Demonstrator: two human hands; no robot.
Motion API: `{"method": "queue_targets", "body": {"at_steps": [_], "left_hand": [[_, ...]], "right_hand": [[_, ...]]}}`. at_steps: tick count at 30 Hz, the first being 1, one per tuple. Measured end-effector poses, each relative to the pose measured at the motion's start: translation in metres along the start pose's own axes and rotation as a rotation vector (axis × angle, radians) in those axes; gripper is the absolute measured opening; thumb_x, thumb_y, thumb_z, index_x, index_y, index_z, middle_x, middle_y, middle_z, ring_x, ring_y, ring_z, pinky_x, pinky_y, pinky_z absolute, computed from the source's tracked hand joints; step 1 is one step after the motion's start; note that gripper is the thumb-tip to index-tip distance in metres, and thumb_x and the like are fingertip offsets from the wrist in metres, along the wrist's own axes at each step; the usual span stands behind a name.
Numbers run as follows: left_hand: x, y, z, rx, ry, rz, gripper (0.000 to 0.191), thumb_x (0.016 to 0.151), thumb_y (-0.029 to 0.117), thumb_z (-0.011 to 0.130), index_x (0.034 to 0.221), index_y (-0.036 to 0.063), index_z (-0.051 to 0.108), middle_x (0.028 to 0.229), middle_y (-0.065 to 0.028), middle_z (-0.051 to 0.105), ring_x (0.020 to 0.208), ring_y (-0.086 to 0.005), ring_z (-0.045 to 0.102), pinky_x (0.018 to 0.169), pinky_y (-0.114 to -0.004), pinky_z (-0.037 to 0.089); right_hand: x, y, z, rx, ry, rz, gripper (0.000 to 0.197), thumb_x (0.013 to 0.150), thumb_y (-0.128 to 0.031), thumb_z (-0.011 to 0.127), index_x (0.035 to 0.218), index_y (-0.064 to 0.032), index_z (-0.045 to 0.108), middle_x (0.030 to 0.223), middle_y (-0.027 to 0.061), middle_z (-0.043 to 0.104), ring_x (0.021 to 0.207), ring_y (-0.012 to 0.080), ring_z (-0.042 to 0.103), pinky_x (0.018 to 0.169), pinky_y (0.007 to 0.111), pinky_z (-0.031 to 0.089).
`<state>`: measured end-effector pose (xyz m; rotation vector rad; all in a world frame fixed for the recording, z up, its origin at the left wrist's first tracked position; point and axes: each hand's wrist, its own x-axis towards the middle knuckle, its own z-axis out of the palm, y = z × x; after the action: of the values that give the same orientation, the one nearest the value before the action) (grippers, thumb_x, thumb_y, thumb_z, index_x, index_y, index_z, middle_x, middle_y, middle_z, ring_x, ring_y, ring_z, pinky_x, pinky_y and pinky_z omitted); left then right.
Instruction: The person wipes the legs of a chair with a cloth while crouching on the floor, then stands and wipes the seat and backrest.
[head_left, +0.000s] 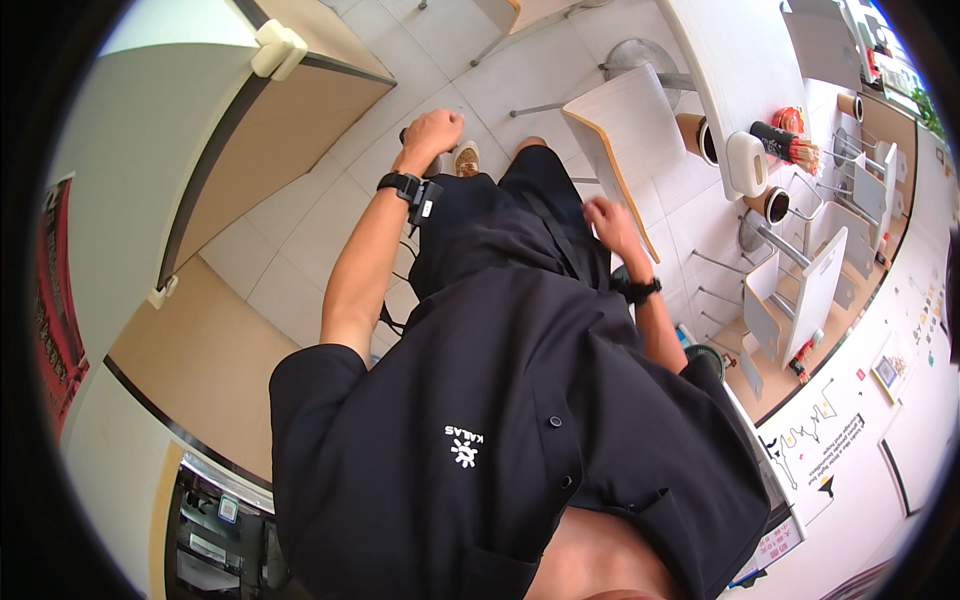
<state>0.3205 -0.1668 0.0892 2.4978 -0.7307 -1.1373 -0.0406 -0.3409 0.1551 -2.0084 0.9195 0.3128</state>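
My left hand (435, 135) is held forward of my body, its fingers curled, above the tiled floor and near my patterned shoe (466, 159). Part of a dark object (432, 167) shows beside and under that wrist; whether the hand holds it is hidden. A black wrist strap with a small box-shaped device (421, 202) sits on the left wrist. Beside my right thigh hangs my right hand (616, 226), slightly blurred, its fingers loosely bent with nothing seen in them. It is close to the edge of a pale plywood chair (626, 135). Another black band (637, 289) circles the right wrist.
A white table (716, 67) at upper right bears a black holder of chopsticks (784, 142). More tables and chairs (817, 292) stand beyond. A beige-panelled partition (255, 157) is on my left, with a glass-fronted cabinet (210, 540) at lower left. White floor tiles (300, 202) surround my feet.
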Motion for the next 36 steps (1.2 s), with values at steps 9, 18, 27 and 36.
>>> {"method": "queue_targets", "body": {"at_steps": [9,18,27,36], "left_hand": [[0.039,0.014,-0.089,-0.241,0.130,0.032,0.073,0.095,0.068,0.047,0.123,0.0045,0.069,0.112,-0.0255,0.073,0.113,-0.0433,0.067,0.098,-0.048,0.051],[0.130,0.103,-0.201,0.185,0.226,-0.131,0.092,0.094,0.081,0.034,0.133,0.0016,0.062,0.115,-0.0297,0.071,0.114,-0.0450,0.067,0.096,-0.050,0.053],[0.264,0.126,-0.297,0.180,0.320,-0.256,0.087,0.093,0.079,0.041,0.118,-0.0002,0.069,0.112,-0.0249,0.074,0.109,-0.0400,0.070,0.093,-0.048,0.055],[0.364,0.078,-0.312,-0.708,0.134,-0.287,0.054,0.084,0.032,0.069,0.120,-0.0081,0.067,0.115,-0.0192,0.072,0.108,-0.0307,0.068,0.093,-0.039,0.052]], "right_hand": [[0.186,-0.121,-0.016,0.731,-0.040,0.081,0.042,0.105,-0.030,0.053,0.122,0.0081,0.061,0.112,0.0187,0.070,0.097,0.0272,0.072,0.083,0.036,0.060],[0.341,-0.144,-0.021,1.199,-0.149,0.517,0.060,0.107,-0.034,0.045,0.141,0.0145,0.034,0.129,0.0307,0.055,0.114,0.0449,0.064,0.095,0.052,0.060],[0.427,-0.184,0.002,1.927,-0.217,0.781,0.049,0.103,-0.029,0.056,0.136,0.0066,0.049,0.127,0.0210,0.063,0.115,0.0379,0.066,0.101,0.049,0.056],[0.439,-0.176,0.025,1.984,-0.017,0.914,0.036,0.108,-0.017,0.050,0.134,0.0079,0.047,0.130,0.0207,0.063,0.116,0.0333,0.066,0.098,0.046,0.057]]}}
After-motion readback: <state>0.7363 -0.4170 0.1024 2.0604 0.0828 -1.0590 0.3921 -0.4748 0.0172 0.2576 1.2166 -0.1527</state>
